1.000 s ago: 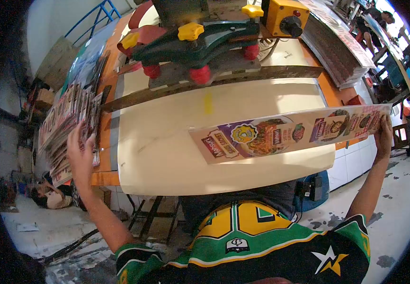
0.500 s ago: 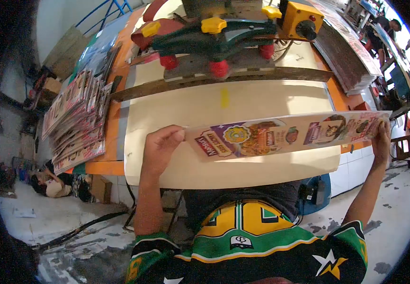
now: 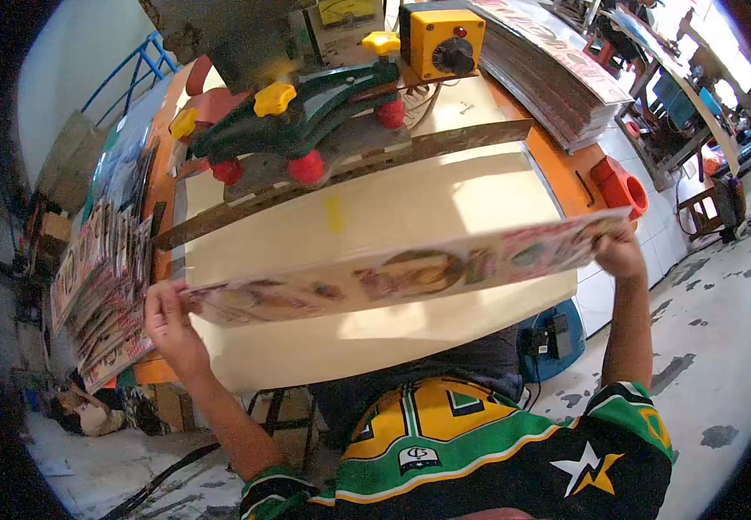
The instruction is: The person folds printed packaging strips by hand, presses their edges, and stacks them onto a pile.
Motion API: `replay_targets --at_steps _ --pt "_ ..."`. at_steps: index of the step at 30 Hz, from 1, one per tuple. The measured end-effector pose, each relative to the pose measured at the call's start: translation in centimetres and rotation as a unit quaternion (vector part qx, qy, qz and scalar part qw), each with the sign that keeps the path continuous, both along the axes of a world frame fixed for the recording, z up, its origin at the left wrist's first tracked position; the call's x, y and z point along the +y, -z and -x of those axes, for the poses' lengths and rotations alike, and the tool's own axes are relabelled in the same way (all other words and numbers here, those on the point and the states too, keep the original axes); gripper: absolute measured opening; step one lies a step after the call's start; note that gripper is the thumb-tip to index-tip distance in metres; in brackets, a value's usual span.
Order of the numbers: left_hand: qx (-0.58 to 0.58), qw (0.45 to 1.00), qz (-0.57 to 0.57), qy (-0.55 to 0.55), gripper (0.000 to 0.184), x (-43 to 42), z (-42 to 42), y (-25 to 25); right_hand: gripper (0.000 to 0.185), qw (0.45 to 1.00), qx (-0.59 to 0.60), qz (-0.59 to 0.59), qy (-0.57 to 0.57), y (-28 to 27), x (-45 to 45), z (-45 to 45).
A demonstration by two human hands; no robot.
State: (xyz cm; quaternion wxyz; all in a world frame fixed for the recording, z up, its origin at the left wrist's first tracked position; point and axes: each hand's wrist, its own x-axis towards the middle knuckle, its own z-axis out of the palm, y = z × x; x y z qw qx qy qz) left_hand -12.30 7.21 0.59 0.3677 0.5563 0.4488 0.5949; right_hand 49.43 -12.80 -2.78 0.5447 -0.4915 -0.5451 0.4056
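A long printed strip (image 3: 410,276) with food pictures spans the view, held above the cream sheet (image 3: 306,347) on the table and blurred by motion. My left hand (image 3: 174,322) grips its left end, thumb and fingers closed on it. At the right end, my right hand (image 3: 620,250) pinches the strip near its edge. Beyond the strip, a dark metal bar (image 3: 341,178) crosses the sheet. Just left of my left hand lies a messy pile of similar printed strips (image 3: 102,282).
A green machine frame (image 3: 306,108) with yellow knobs and red feet stands at the back, beside a yellow control box (image 3: 447,45). Stacked printed sheets (image 3: 558,78) lie back right, near a red tubular object (image 3: 620,186). A person (image 3: 94,412) is low at the left.
My left hand went from the pile side to the strip's left end and took hold. The strip has moved left with both hands, and the camera view has shifted.
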Motion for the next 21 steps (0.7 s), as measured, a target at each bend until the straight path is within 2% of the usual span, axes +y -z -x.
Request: replay_targets --at_steps 1,2,3,5,8,11,13,16,17,18,19,20,21 --pt "-0.002 0.999 -0.021 -0.025 0.023 0.1 0.8 -0.2 0.027 0.998 0.024 0.05 -0.011 -0.7 0.3 2.7" --pt "-0.003 0.998 -0.042 -0.051 0.024 0.2 1.7 -0.4 0.035 0.995 -0.017 0.063 -0.07 -2.6 0.9 5.3" --pt "-0.003 0.998 -0.043 -0.051 0.024 0.4 2.8 -0.2 0.036 0.992 -0.053 0.037 -0.109 -3.7 1.7 7.5" --pt "-0.045 0.988 -0.059 -0.138 0.025 0.6 4.9 0.4 0.035 0.984 -0.103 -0.001 -0.147 -5.4 2.5 10.8" --pt "-0.092 0.978 -0.043 -0.184 0.022 0.6 8.3 1.0 0.034 0.976 -0.117 0.06 -0.174 -8.3 2.1 14.5" --pt "-0.138 0.972 -0.034 -0.188 0.022 1.2 14.4 3.9 0.032 0.949 -0.158 -0.026 -0.272 -9.5 1.4 17.2" --pt "-0.328 0.934 -0.028 -0.141 0.023 1.4 17.7 5.7 0.032 0.941 -0.173 -0.062 -0.284 -10.0 1.1 17.6" --pt "-0.365 0.9 -0.052 -0.232 0.014 1.3 24.5 8.9 0.032 0.951 -0.127 -0.105 -0.261 -9.7 0.4 14.2" --pt "-0.304 0.905 -0.075 -0.286 0.012 1.2 29.4 10.8 0.031 0.97 -0.051 -0.131 -0.198 -8.1 -0.5 12.3" --pt "-0.26 0.908 -0.095 -0.316 0.012 1.1 33.2 11.7 0.029 0.98 -0.11 -0.105 -0.127 -8.3 -1.6 10.0" --pt "-0.554 0.781 -0.118 -0.263 0.02 -1.0 28.5 6.8 0.025 0.985 -0.08 -0.126 -0.085 -7.6 -2.3 8.4" --pt "-0.526 0.802 -0.12 -0.255 0.022 -1.2 29.3 6.7 0.021 0.984 -0.113 -0.123 -0.06 -7.4 -3.4 5.9" --pt "-0.498 0.822 -0.12 -0.251 0.024 -1.8 30.0 6.9 0.02 0.988 -0.088 -0.122 -0.045 -7.0 -3.6 5.0"
